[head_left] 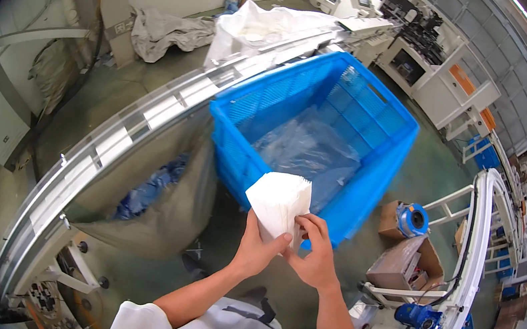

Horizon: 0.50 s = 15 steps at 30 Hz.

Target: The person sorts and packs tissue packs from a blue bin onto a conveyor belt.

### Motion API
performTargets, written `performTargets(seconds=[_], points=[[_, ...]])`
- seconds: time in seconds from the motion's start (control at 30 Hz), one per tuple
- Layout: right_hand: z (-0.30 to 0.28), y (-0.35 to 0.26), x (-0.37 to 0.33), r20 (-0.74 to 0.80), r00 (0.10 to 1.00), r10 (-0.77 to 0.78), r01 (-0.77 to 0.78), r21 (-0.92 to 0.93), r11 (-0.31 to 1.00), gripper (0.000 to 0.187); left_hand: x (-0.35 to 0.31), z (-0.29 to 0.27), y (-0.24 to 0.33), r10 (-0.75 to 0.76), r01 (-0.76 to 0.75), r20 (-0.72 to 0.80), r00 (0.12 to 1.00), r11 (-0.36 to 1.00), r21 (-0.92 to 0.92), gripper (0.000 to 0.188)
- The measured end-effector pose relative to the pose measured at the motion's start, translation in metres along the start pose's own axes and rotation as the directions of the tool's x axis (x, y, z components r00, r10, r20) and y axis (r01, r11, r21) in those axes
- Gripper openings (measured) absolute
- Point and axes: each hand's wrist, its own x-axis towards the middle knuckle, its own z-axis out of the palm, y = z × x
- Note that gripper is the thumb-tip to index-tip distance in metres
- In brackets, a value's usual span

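A thick stack of white paper pieces (280, 197), its far edge layered and slightly fanned, is held up in front of me. My left hand (256, 251) grips its lower left side, the thumb lying across the near end. On the other side, my right hand (316, 256) closes its fingers and thumb on the right edge. Just beyond and below the stack stands a large blue plastic crate (381, 188) with mesh walls. Clear plastic film (310, 145) lies on its bottom. The stack hides part of the crate's near rim.
A curved conveyor rail (120, 138) runs along the left, with a grey cloth sack (187, 204) hanging beneath. At right are an open cardboard box (428, 260), a blue-wrapped roll (413, 220), a blue motor (420, 317) and another conveyor (475, 261). Machinery (406, 57) stands behind.
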Motion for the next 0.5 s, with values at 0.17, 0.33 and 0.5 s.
performTargets(seconds=[0.17,0.33,0.5], points=[[-0.102,0.055,-0.059,0.076,0.995,0.066,-0.079,0.193,0.978,0.056,-0.026,0.099,-0.032,-0.028,0.032,0.1,0.995,0.999,-0.042,0.075],[-0.157,0.078,-0.09,0.045,0.998,0.052,-0.064,0.336,0.94,0.055,-0.042,0.155,-0.042,-0.046,0.054,0.134,0.99,0.997,-0.057,0.074],[-0.175,0.085,-0.098,0.023,0.999,0.033,-0.039,0.343,0.939,0.047,-0.045,0.177,-0.047,-0.015,0.02,0.119,0.993,0.999,-0.041,0.08]])
